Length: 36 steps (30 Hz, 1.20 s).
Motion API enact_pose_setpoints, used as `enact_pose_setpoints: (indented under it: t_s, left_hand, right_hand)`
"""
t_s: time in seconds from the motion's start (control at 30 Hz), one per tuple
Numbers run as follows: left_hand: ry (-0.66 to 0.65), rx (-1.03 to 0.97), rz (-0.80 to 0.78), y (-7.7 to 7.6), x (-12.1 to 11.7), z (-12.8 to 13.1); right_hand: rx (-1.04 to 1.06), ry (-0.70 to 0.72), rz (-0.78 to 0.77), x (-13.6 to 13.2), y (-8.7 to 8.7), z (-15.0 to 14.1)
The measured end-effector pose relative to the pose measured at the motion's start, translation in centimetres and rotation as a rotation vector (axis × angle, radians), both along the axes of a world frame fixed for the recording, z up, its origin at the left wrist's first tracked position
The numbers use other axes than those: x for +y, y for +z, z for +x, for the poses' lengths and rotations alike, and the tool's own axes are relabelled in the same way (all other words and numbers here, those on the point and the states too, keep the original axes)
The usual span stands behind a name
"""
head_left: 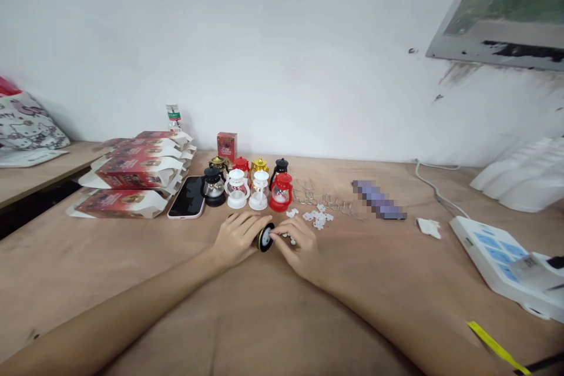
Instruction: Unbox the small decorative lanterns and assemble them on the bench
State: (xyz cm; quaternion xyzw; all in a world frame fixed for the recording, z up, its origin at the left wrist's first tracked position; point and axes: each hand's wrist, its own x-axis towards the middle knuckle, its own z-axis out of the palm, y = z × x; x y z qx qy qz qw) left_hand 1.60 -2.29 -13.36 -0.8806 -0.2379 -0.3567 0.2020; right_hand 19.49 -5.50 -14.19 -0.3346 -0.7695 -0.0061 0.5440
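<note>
My left hand [240, 236] is closed around a miniature lantern [265, 237], tipped so its round black base with a gold edge and a pale disc faces right. The lantern's body is mostly hidden by my fingers. My right hand [300, 247] has thumb and index finger pinched together against that base; whatever is between the fingertips is too small to make out. Just beyond my hands stand several upright miniature lanterns, among them a red one [281, 192], a white one [237, 189] and a black one [214, 187]. Small white pieces [318, 217] lie beside my right hand.
Thin wire handles [308, 192] lie behind the white pieces. To the left are a phone [187, 197] and stacked red cartons [132, 171]; a small red box [227, 145] stands behind the lanterns. A blurred purple item [379, 198] and a power strip [489, 258] are on the right.
</note>
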Motion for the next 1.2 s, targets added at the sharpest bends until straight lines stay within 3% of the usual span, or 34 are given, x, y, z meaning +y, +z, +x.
enact_pose_setpoints:
  t_s: [0.23,0.4,0.57,0.7,1.03,1.2]
  left_hand:
    - [-0.006,0.036,0.128,0.2,-0.1,-0.1]
    - [0.059,0.089,0.126,0.0,-0.2,-0.3]
    - [0.143,0.138,0.125,-0.2,-0.1,-0.3]
    - [0.150,0.136,0.120,0.0,-0.1,-0.1]
    - [0.137,0.083,0.161,0.3,0.0,0.3]
    - [0.108,-0.018,0.148,0.2,0.8,-0.1]
  right_hand:
    - [0.111,0.093,-0.355,-0.5,0.1,0.0]
    - [0.185,0.180,-0.596,-0.2,0.2,-0.2]
    - [0.253,0.222,-0.709,0.5,0.2,-0.4]
    - [0.266,0.194,-0.711,0.9,0.0,-0.5]
    - [0.105,0.115,-0.541,0.7,0.0,-0.5]
    - [0.111,-0.013,-0.409,1.6,-0.2,0.5]
